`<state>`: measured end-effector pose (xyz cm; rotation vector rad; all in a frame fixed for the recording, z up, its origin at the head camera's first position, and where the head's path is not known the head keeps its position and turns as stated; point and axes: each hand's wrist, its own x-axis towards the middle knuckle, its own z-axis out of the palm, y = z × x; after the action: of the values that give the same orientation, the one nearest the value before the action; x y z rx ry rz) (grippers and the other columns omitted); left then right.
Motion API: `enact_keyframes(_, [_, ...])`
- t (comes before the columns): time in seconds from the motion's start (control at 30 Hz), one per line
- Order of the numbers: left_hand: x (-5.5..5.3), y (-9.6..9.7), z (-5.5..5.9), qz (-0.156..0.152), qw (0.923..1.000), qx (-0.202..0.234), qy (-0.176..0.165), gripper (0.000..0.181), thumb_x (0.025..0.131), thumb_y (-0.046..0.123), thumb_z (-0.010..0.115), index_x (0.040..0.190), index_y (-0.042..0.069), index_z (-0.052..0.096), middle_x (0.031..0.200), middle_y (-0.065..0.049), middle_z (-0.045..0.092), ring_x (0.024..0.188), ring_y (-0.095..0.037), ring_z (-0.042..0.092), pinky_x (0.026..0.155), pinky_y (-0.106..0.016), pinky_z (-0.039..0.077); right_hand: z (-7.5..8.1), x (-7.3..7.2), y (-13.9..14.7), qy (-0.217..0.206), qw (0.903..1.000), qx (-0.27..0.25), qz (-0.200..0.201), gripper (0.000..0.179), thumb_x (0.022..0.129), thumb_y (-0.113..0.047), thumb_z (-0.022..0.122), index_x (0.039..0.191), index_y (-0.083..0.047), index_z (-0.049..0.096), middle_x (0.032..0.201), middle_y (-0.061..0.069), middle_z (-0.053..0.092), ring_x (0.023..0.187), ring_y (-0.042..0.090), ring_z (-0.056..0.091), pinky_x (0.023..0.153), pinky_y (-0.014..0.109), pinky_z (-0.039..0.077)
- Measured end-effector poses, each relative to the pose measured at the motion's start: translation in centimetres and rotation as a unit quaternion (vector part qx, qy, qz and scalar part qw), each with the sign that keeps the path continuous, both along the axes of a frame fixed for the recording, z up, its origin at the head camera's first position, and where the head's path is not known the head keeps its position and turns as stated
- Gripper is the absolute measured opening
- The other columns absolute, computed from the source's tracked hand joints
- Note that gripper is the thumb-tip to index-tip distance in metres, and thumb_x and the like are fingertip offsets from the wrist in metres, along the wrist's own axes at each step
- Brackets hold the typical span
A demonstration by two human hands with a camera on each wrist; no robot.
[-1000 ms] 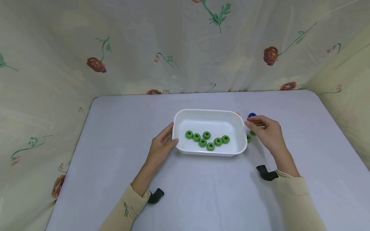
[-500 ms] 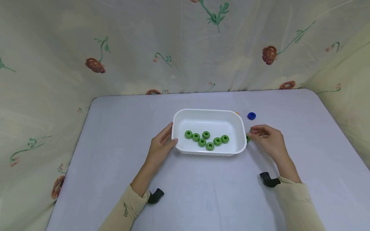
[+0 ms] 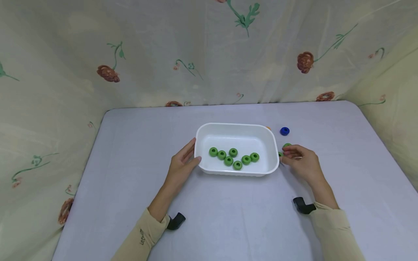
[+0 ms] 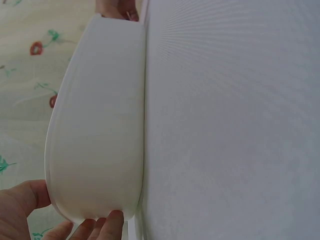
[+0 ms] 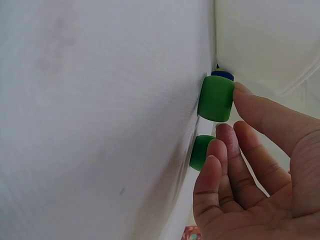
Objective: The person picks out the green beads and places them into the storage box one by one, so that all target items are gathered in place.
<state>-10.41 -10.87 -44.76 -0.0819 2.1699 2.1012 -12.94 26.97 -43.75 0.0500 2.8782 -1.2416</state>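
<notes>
A white plastic tray (image 3: pixel 236 136) stands on the table with several green beads (image 3: pixel 237 165) inside. My left hand (image 3: pixel 183 165) holds its left end, thumb at the rim and fingertips against the outer wall in the left wrist view. Beside the right end, my right hand (image 3: pixel 302 159) reaches down to a green bead (image 5: pixel 216 98). Its thumb (image 5: pixel 250 102) touches this bead, and the other fingers are spread just below it. Close by those fingers sits another green bead (image 5: pixel 202 152), partly covered by them.
A blue bead (image 3: pixel 285 131) lies behind the right hand. An orange bead (image 3: pixel 268 128) is mostly hidden behind the tray's back right corner. A floral curtain (image 3: pixel 209 54) hangs behind the white-covered table (image 3: pixel 209 217).
My right hand has moved toward the near side from beside the blue bead, down to the green bead at the tray's right end. The left hand and tray have stayed put.
</notes>
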Motion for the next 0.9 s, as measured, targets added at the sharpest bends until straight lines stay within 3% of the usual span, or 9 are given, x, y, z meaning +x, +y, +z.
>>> enact_keyframes(0.3, [-0.02, 0.07, -0.1, 0.003, 1.0, -0.003, -0.002, 0.063, 0.094, 0.01, 0.065, 0.152, 0.024, 0.044, 0.158, 0.004, 0.043, 0.147, -0.013, 0.042, 0.116, -0.023, 0.041, -0.39, -0.09, 0.16, -0.034, 0.9994, 0.004, 0.004, 0.04, 0.084, -0.011, 0.078, 0.121, 0.001, 0.068, 0.112, 0.022, 0.071, 0.079, -0.009, 0.055, 0.068, 0.008, 0.048])
enact_keyframes(0.5, [-0.06, 0.09, -0.16, 0.001, 1.0, -0.003, -0.001, 0.063, 0.095, 0.01, 0.064, 0.152, 0.023, 0.044, 0.159, 0.003, 0.043, 0.147, -0.013, 0.042, 0.116, -0.023, 0.04, -0.67, -0.09, 0.14, -0.06, 0.9978, 0.025, 0.008, 0.046, 0.084, -0.017, 0.081, 0.124, 0.0, 0.066, 0.115, 0.02, 0.069, 0.088, 0.006, 0.058, 0.069, 0.01, 0.048])
enact_keyframes(0.67, [-0.07, 0.07, -0.17, 0.003, 1.0, -0.001, 0.001, 0.062, 0.095, 0.011, 0.064, 0.152, 0.024, 0.044, 0.158, 0.004, 0.043, 0.147, -0.013, 0.042, 0.117, -0.024, 0.04, -0.76, -0.08, 0.11, -0.053, 0.9977, 0.037, 0.02, 0.047, 0.084, -0.021, 0.081, 0.124, -0.001, 0.066, 0.115, 0.019, 0.069, 0.095, 0.018, 0.061, 0.071, 0.013, 0.048])
enact_keyframes(0.9, [-0.07, -0.08, -0.23, -0.001, 1.0, 0.003, -0.002, 0.062, 0.095, 0.012, 0.065, 0.151, 0.025, 0.045, 0.157, 0.005, 0.044, 0.146, -0.013, 0.043, 0.116, -0.025, 0.042, -0.99, -0.16, -0.15, -0.041, 0.9981, 0.045, 0.015, 0.043, 0.086, -0.016, 0.078, 0.124, 0.001, 0.066, 0.114, 0.021, 0.069, 0.094, 0.02, 0.061, 0.069, 0.01, 0.047])
